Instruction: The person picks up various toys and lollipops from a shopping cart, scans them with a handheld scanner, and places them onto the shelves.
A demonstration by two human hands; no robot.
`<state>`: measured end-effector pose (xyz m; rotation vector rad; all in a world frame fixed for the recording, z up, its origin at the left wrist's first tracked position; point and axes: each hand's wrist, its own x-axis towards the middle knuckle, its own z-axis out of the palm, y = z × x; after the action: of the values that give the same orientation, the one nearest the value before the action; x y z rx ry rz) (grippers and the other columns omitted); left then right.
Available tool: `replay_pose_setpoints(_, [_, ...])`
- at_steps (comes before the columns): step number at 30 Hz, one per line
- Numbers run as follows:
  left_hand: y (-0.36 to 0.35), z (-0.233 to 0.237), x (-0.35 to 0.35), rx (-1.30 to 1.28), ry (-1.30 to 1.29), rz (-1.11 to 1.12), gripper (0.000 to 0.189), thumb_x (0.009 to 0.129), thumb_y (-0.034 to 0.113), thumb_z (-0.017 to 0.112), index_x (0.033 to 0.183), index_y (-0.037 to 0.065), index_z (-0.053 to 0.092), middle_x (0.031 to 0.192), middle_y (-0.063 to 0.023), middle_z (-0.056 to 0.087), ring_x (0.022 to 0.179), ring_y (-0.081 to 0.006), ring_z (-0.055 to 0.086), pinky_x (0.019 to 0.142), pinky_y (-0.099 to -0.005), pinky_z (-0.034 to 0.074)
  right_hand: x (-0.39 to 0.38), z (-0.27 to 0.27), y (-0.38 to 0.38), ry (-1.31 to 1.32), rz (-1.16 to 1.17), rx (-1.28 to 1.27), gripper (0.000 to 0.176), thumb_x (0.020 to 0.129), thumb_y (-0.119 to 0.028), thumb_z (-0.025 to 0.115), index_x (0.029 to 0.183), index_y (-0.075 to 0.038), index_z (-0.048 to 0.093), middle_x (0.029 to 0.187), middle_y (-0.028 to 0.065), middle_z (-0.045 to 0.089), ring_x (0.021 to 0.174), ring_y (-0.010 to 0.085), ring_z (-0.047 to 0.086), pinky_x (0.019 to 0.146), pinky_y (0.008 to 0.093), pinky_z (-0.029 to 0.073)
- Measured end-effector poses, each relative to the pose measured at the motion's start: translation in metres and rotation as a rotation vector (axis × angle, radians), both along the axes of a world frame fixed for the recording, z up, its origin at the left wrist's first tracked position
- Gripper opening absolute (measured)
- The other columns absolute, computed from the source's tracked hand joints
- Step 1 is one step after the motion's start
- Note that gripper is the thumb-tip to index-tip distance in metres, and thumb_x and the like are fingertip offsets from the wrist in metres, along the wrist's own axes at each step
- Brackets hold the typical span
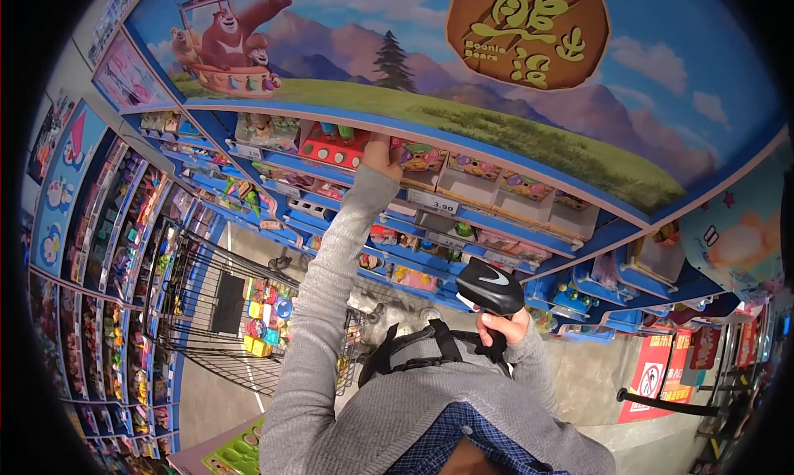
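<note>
My left hand reaches up to the top shelf, at the right end of a red toy box. Its fingertips are out of sight under the shelf's header, so I cannot see whether it grips anything. Colourful boxed toys stand just to the right of that hand. Below them, a price tag reading 3.90 is fixed to the shelf edge. Close to my waist, my right hand is wrapped round the handle of a black barcode scanner, whose head points toward the shelves.
A wire shopping cart with colourful toy packages in it stands to my left. Several stocked toy shelves line the far left. Above runs a cartoon header panel. A black barrier arm lies at right.
</note>
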<state>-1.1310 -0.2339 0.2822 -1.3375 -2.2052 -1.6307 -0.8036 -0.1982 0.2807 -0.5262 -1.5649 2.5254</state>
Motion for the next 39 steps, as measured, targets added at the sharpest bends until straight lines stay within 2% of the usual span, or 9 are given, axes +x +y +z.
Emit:
replay_pose_setpoints(2, [-0.002, 0.013, 0.005, -0.168, 0.065, 0.074, 0.034, 0.071, -0.004, 0.049, 0.104, 0.0, 0.044, 0.104, -0.0179, 0.047, 0.097, -0.0321, 0.046, 0.086, -0.0364, 0.036, -0.001, -0.001, 0.0, 0.008, -0.001, -0.025, 0.02, 0.076, -0.005, 0.054, 0.093, 0.002, 0.047, 0.058, 0.0083, 0.051, 0.043, 0.0128, 0.049, 0.039, 0.0242, 0.038])
replay_pose_setpoints(4, [-0.002, 0.014, 0.002, -0.344, 0.526, 0.186, 0.03, 0.069, 0.005, 0.055, 0.097, 0.0, 0.046, 0.096, -0.0203, 0.047, 0.09, -0.0358, 0.045, 0.084, -0.042, 0.035, -0.001, -0.003, 0.0, -0.001, 0.007, -0.03, 0.019, 0.077, -0.005, 0.054, 0.093, 0.002, 0.047, 0.058, 0.0082, 0.051, 0.043, 0.0127, 0.048, 0.039, 0.0241, 0.038])
replay_pose_setpoints(7, [0.0, 0.019, 0.005, -0.342, 0.684, 0.234, 0.025, 0.069, 0.007, 0.055, 0.093, 0.0, 0.049, 0.088, -0.0188, 0.05, 0.088, -0.0334, 0.046, 0.083, -0.0433, 0.034, -0.004, 0.002, 0.0, 0.004, 0.019, -0.056, 0.018, 0.077, -0.005, 0.054, 0.092, 0.002, 0.048, 0.057, 0.008, 0.051, 0.043, 0.0124, 0.048, 0.039, 0.0239, 0.038])
replay_pose_setpoints(14, [-0.001, 0.034, 0.008, -0.507, 0.649, 0.146, 0.021, 0.071, 0.007, 0.054, 0.091, 0.001, 0.053, 0.085, -0.0174, 0.052, 0.089, -0.0321, 0.047, 0.085, -0.0418, 0.034, -0.006, -0.003, 0.001, 0.007, 0.063, -0.027, 0.017, 0.077, -0.005, 0.053, 0.092, 0.002, 0.049, 0.056, 0.0069, 0.05, 0.041, 0.012, 0.047, 0.039, 0.024, 0.038])
replay_pose_setpoints(29, [0.004, 0.023, 0.007, -0.693, 0.616, 0.184, 0.042, 0.068, 0.013, 0.059, 0.108, 0.005, 0.047, 0.109, -0.0172, 0.044, 0.108, -0.033, 0.038, 0.095, -0.0419, 0.026, -0.01, -0.009, 0.008, 0.021, 0.11, -0.016, 0.019, 0.078, -0.005, 0.052, 0.095, 0.001, 0.047, 0.055, 0.0067, 0.05, 0.039, 0.0128, 0.047, 0.039, 0.0238, 0.036])
replay_pose_setpoints(31, [-0.01, 0.029, 0.023, -0.29, 0.672, 0.25, 0.038, 0.067, 0.01, 0.058, 0.103, 0.003, 0.047, 0.103, -0.0188, 0.045, 0.101, -0.0352, 0.041, 0.088, -0.0425, 0.032, -0.013, -0.009, 0.009, -0.001, 0.125, -0.022, 0.019, 0.077, -0.005, 0.052, 0.095, 0.002, 0.047, 0.055, 0.0071, 0.05, 0.039, 0.0132, 0.047, 0.039, 0.0241, 0.035])
replay_pose_setpoints(32, [-0.016, 0.025, 0.028, -0.297, 0.669, 0.261, 0.038, 0.067, 0.01, 0.058, 0.103, 0.003, 0.047, 0.103, -0.0188, 0.045, 0.101, -0.0352, 0.041, 0.088, -0.0425, 0.032, -0.015, -0.01, 0.01, -0.003, 0.137, -0.024, 0.019, 0.077, -0.005, 0.052, 0.095, 0.002, 0.047, 0.055, 0.0071, 0.05, 0.039, 0.0132, 0.047, 0.039, 0.0241, 0.035])
replay_pose_setpoints(34, [-0.028, 0.017, 0.038, -0.127, 0.488, 0.198, 0.031, 0.066, 0.005, 0.056, 0.096, 0.002, 0.049, 0.096, -0.0173, 0.044, 0.089, -0.0339, 0.044, 0.074, -0.0417, 0.038, -0.018, -0.013, 0.011, -0.018, 0.139, -0.044, 0.019, 0.077, -0.005, 0.053, 0.094, 0.002, 0.048, 0.054, 0.0072, 0.05, 0.039, 0.0138, 0.047, 0.039, 0.0244, 0.036])
replay_pose_setpoints(39, [-0.061, -0.031, 0.071, 0.028, 0.271, 0.243, 0.028, 0.062, 0.001, 0.053, 0.09, 0.001, 0.05, 0.092, -0.0151, 0.047, 0.086, -0.0312, 0.046, 0.071, -0.0389, 0.039, -0.034, -0.018, 0.015, -0.011, 0.236, -0.058, 0.021, 0.077, -0.006, 0.054, 0.096, 0.002, 0.048, 0.055, 0.0074, 0.051, 0.039, 0.0143, 0.047, 0.039, 0.0248, 0.036])
